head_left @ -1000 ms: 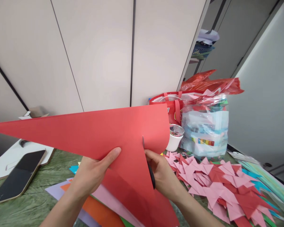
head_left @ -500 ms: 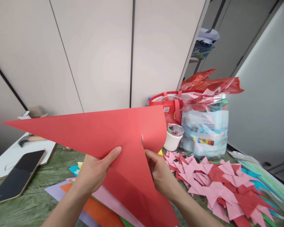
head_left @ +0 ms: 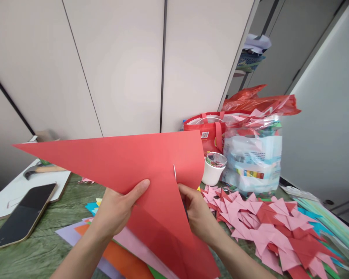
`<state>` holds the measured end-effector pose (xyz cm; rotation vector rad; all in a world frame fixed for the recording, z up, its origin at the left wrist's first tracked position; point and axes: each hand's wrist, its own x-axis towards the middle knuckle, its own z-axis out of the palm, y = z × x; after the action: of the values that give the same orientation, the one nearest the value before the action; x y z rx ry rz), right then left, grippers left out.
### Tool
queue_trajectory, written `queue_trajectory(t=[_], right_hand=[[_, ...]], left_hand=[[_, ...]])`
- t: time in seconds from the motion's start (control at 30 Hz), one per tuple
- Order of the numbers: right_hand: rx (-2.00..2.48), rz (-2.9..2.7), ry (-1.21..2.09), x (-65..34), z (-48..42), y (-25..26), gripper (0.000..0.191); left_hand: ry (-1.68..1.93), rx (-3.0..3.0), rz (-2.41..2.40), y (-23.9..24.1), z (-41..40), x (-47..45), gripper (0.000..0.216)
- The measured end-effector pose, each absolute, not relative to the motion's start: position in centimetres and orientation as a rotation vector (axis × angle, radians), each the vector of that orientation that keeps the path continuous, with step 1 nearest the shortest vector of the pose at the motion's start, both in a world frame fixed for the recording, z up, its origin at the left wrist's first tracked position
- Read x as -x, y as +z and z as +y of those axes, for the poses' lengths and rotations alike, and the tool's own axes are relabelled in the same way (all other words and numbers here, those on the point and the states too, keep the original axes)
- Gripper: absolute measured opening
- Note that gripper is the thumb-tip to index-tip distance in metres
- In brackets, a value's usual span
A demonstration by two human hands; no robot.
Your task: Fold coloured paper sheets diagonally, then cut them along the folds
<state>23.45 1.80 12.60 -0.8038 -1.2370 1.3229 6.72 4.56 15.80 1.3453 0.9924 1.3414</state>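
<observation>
A large sheet of red paper (head_left: 128, 159), partly cut through, stands raised in front of me. My left hand (head_left: 120, 205) pinches its lower edge, with the thumb lying flat on the front face. On the right, my right hand (head_left: 196, 209) is closed round scissors, mostly hidden behind the paper. Only a thin silver scissor blade (head_left: 175, 171) shows at the inner end of the cut, along with a dark sliver by the fingers. The part right of the cut curls away. Beneath the red sheet lies a fanned stack of coloured paper (head_left: 119, 257).
Folded pink and red paper pieces (head_left: 267, 228) are heaped at the right. Behind them stand a white cup (head_left: 212, 174), a red bag (head_left: 211, 137) and a clear plastic bag (head_left: 251, 159). A phone (head_left: 23, 217) and a wooden-handled sickle (head_left: 45, 169) lie at the left.
The red paper's left tip has shifted a little to the right and up. Both hands keep nearly the same place and grip.
</observation>
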Motion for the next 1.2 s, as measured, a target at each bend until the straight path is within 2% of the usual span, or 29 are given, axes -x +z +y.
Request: queue_trajectory(t=[0.7, 1.2], right_hand=[[0.826, -1.236, 1.293, -23.15, 1.65, 12.62, 0.032], [0.861, -1.257, 1.241, -23.24, 1.44, 12.55, 0.032]], left_hand=[[1.337, -1.308, 1.0, 15.72, 4.37, -6.68, 0.058], [1.311, -1.336, 1.032, 15.49, 4.27, -6.62, 0.063]])
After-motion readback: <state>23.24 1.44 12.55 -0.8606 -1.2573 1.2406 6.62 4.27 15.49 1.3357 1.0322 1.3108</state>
